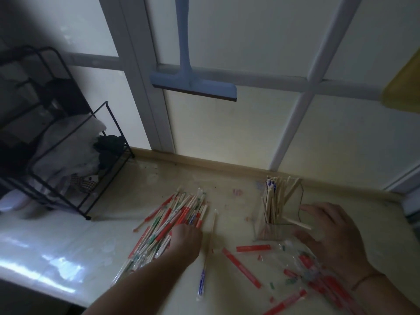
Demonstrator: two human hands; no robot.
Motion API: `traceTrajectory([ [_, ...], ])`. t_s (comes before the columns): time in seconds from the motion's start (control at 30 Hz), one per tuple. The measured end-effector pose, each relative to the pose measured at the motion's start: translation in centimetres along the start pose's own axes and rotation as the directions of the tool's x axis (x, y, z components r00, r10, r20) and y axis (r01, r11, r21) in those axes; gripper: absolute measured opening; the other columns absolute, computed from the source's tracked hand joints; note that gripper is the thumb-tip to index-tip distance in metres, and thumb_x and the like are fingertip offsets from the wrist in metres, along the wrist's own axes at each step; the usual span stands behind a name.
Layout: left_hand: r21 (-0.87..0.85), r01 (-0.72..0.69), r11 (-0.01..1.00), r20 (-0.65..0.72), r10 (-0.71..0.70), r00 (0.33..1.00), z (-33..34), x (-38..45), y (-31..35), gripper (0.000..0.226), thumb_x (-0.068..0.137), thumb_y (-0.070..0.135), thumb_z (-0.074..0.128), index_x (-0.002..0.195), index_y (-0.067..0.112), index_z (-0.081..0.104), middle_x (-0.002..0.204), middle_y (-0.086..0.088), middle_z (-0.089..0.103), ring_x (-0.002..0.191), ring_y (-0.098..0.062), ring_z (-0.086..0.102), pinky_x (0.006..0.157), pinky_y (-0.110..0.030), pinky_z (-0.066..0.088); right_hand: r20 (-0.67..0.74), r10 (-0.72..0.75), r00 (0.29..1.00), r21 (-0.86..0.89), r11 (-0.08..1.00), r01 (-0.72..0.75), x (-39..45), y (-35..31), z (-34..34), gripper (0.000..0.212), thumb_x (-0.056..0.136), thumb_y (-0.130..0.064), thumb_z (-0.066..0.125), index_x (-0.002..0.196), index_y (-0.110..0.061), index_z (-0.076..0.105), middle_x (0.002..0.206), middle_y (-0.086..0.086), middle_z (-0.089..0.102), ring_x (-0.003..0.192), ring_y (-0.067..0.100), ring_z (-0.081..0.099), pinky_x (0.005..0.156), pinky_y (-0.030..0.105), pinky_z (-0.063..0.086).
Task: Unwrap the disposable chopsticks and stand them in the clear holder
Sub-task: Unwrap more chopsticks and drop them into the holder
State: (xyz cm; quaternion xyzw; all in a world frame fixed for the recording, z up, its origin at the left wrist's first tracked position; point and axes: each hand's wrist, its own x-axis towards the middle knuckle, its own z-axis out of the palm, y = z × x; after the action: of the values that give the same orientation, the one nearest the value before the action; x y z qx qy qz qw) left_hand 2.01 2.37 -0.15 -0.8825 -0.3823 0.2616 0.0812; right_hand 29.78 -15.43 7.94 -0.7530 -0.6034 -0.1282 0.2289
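Note:
A pile of wrapped chopsticks (172,221) with red and green print lies on the floor left of centre. My left hand (185,238) rests on the pile's near right side with its fingers bent down out of sight. A clear holder (280,210) with several bare chopsticks stands to the right. My right hand (329,233) hovers by the holder's right side, fingers spread, forefinger and thumb near its wall; it holds nothing. One bare chopstick (296,223) leans out toward that hand. A single wrapped pair (208,253) with blue print lies between my hands.
Empty red and clear wrappers (293,271) litter the floor under my right wrist. A black wire rack (75,160) with cloths stands at the left. A blue squeegee (193,85) hangs on the glass door behind. A wooden sill (227,165) runs along the door.

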Motion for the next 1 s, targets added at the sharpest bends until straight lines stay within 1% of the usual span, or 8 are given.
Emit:
traceTrajectory([
  [0.17,-0.001,-0.023,1.0,0.029,0.023,0.999,0.8,0.5,0.0,0.014,0.098,0.019,0.053,0.096,0.011,0.064,0.08,0.002,0.061,0.062,-0.009,0.054,0.055,-0.023,0.045,-0.147,-0.029,0.989,0.087,0.995,0.042,0.2,-1.7,-1.5,0.062,0.093,-0.056,0.042,0.107,-0.002,0.069,0.107,0.008,0.054,0.097,0.028,0.054,0.085,0.035,0.044],
  [0.27,-0.248,0.057,0.967,-0.027,-0.065,0.998,1.7,0.3,-0.4,0.025,0.101,0.027,0.043,0.116,0.015,0.059,0.082,0.003,0.06,0.067,-0.012,0.058,0.062,-0.025,0.053,-0.228,-0.063,0.972,0.102,0.991,0.089,0.2,-2.6,-2.2,0.055,0.095,-0.047,0.045,0.102,0.002,0.07,0.106,0.009,0.052,0.094,0.029,0.054,0.085,0.034,0.044],
  [0.37,-0.45,0.077,0.89,-0.149,-0.16,0.976,3.0,-1.8,-0.7,0.044,0.101,0.051,0.025,0.134,0.028,0.042,0.087,0.006,0.06,0.064,-0.011,0.057,0.061,-0.027,0.053,-0.318,-0.08,0.945,0.107,0.987,0.119,-0.3,-3.4,-2.7,0.046,0.093,-0.035,0.051,0.096,0.006,0.071,0.099,0.017,0.056,0.088,0.03,0.054,0.084,0.03,0.043],
  [0.43,-0.473,0.064,0.879,-0.13,-0.142,0.981,3.9,-4.4,-0.6,0.043,0.1,0.056,0.022,0.124,0.03,0.047,0.084,0.007,0.061,0.062,-0.009,0.056,0.058,-0.025,0.048,-0.36,-0.092,0.928,0.13,0.98,0.148,-0.8,-4.0,-3.1,0.043,0.092,-0.031,0.052,0.094,0.007,0.071,0.094,0.021,0.057,0.086,0.03,0.054,0.086,0.027,0.041],
  [0.6,-0.252,0.051,0.966,0.023,-0.047,0.999,3.8,-9.2,-0.2,0.036,0.098,0.039,0.036,0.115,0.017,0.059,0.11,-0.004,0.069,0.098,-0.023,0.066,0.067,-0.031,0.035,-0.405,-0.164,0.899,0.216,0.939,0.268,-1.4,-5.7,-3.0,0.029,0.094,-0.032,0.051,0.104,-0.007,0.062,0.089,0.022,0.057,0.086,0.024,0.053,0.088,0.024,0.041],
  [0.77,-0.266,0.14,0.954,0.104,-0.116,0.988,3.5,-8.3,-0.1,0.024,0.096,0.021,0.044,0.108,0.017,0.065,0.099,0.0,0.07,0.078,-0.018,0.061,0.065,-0.026,0.043,-0.402,-0.216,0.89,0.248,0.91,0.333,-0.8,-7.5,-2.1,0.024,0.094,-0.029,0.052,0.105,-0.008,0.059,0.089,0.019,0.059,0.084,0.024,0.053,0.086,0.023,0.042],
  [0.9,-0.47,0.159,0.868,0.051,-0.153,0.987,3.5,-8.3,-0.4,0.023,0.095,0.03,0.043,0.102,0.02,0.062,0.093,0.002,0.064,0.076,-0.016,0.061,0.063,-0.028,0.052,-0.376,-0.248,0.893,0.319,0.87,0.376,-0.9,-9.0,-1.9,0.02,0.092,-0.025,0.054,0.104,-0.01,0.06,0.098,0.009,0.055,0.087,0.021,0.055,0.082,0.028,0.045],
  [1.0,-0.734,0.103,0.671,-0.031,-0.185,0.982,2.5,-8.9,-0.5,0.011,0.09,0.027,0.049,0.084,0.022,0.057,0.086,0.005,0.061,0.074,-0.013,0.06,0.063,-0.03,0.053,-0.31,-0.213,0.926,0.398,0.856,0.33,-2.2,-10.1,-1.4,0.019,0.089,-0.024,0.058,0.1,-0.012,0.067,0.1,0.002,0.059,0.093,0.015,0.057,0.087,0.026,0.045],
])
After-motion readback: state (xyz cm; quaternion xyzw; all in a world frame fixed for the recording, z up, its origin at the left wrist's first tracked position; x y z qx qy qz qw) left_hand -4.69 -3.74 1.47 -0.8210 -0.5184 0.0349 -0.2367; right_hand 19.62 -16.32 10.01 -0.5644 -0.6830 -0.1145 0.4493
